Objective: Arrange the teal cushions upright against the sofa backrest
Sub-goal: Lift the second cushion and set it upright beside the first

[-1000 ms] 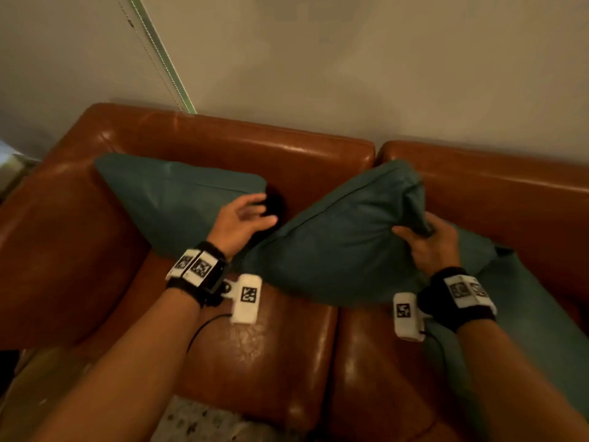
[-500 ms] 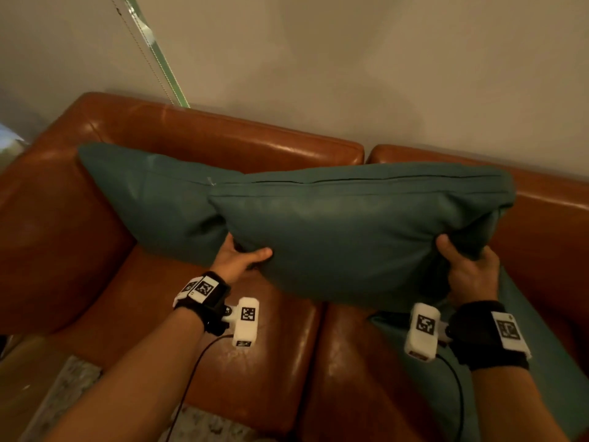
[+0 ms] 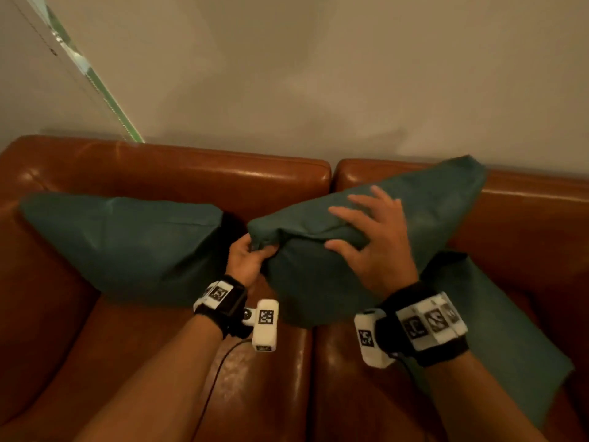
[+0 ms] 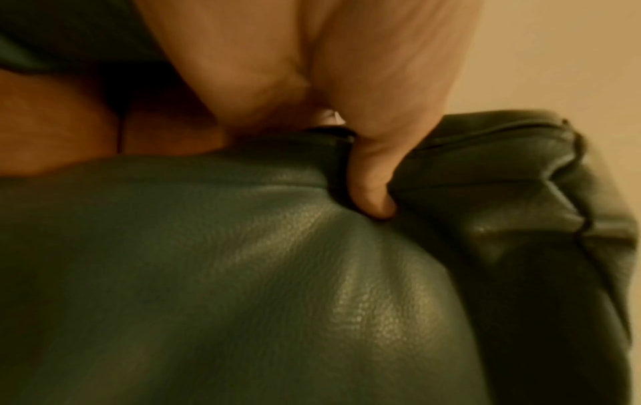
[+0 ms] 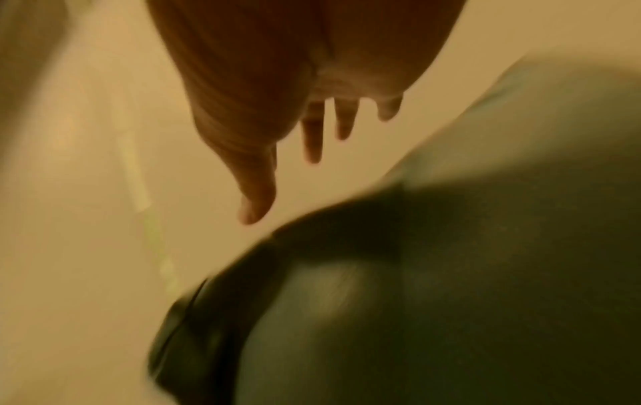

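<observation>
Three teal cushions on the brown sofa (image 3: 159, 330). Left cushion (image 3: 127, 247) stands roughly upright against the backrest (image 3: 197, 173) near the sofa's left end, that one looks done. Middle cushion (image 3: 318, 282) sits at the seam between the two seat pads, tilted, its top edge running up toward the right backrest section, not yet square against it. Left hand (image 3: 245, 260) pinches the middle cushion's left corner; the left wrist view shows the thumb (image 4: 373, 191) dug into a fold of the cover. Right hand (image 3: 373, 247) lies across the cushion's top, fingers spread and straight; the right wrist view is blurred, so whether it's pressing or just above the surface is hard to say, probably light contact. Third cushion (image 3: 497, 339) lies flat on the right seat toward the front edge, partly under the middle one, untouched. Progress estimate: about a third done, one placed, one in hand, one waiting. Left to do, by my read: straighten the middle cushion and seat it against the backrest, then lift the flat one and stand it at the sofa's right end.
</observation>
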Demonstrator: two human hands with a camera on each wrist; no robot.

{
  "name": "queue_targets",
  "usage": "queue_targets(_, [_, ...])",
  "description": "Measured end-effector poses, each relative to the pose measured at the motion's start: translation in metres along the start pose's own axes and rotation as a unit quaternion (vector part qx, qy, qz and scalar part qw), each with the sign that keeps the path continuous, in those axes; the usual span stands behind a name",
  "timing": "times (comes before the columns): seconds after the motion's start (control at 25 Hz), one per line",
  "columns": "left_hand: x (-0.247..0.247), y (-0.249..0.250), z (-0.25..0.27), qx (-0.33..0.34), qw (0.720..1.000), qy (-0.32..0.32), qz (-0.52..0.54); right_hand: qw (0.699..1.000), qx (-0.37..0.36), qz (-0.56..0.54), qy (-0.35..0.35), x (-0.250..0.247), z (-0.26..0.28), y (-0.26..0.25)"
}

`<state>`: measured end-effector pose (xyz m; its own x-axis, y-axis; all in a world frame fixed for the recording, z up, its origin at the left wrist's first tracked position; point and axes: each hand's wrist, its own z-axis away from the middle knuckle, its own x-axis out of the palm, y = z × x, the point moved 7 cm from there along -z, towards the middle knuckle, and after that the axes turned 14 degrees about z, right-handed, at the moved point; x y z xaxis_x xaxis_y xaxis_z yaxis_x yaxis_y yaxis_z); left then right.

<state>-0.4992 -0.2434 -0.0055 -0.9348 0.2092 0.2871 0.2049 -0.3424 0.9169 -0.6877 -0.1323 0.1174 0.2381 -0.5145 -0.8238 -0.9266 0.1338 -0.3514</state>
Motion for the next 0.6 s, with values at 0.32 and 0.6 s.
queue_targets(0.32, [-0.076, -0.041, -0.003, -0.068, 0.994, 0.071, -0.051, 0.803, 0.425, -0.356, -0.220, 0.101, 0.065, 0.169])
queue_targets(0.6, [0.000, 0.060, 0.034, 0.097, 0.886, 0.133, -0.434, 0.911, 0.354, -0.204, -0.044, 0.078, 0.024, 0.131])
